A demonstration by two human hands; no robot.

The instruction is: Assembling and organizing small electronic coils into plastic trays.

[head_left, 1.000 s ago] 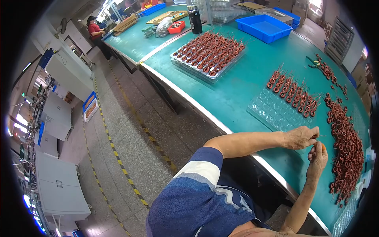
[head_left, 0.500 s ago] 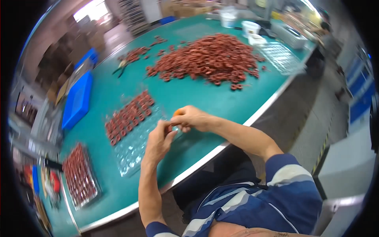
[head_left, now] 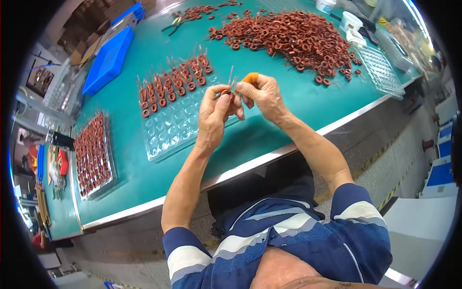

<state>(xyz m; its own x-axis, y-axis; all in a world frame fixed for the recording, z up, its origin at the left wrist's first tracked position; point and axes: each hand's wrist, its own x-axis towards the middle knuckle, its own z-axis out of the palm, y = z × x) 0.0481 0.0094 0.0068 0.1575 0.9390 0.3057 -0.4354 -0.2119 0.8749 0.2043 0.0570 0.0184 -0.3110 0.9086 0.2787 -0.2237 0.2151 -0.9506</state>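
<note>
Between the thumb and fingers of my left hand (head_left: 211,118) is a small red-brown ring coil (head_left: 226,93), its thin wire leads standing up. My right hand (head_left: 267,98), an orange cover on one finger, pinches at the coil's wire leads just beside it. Both hands are over the near right edge of a clear plastic tray (head_left: 166,139) with round pockets. Upright coils (head_left: 172,86) fill the tray's far rows, their wires pointing up, while the nearer pockets hold nothing. Fingers partly hide the held coil.
A large heap of loose coils (head_left: 293,41) lies at the back. Pliers (head_left: 174,26) rest left of it. A filled coil tray (head_left: 94,156) is at the left, below a blue bin (head_left: 109,62). Another clear tray (head_left: 380,70) and a white tub (head_left: 351,21) sit at the back right.
The view has shifted, so the table's things appear higher. My hands stay together at the coil; its wire leads now show upright between them, and my right fingers are at the leads.
</note>
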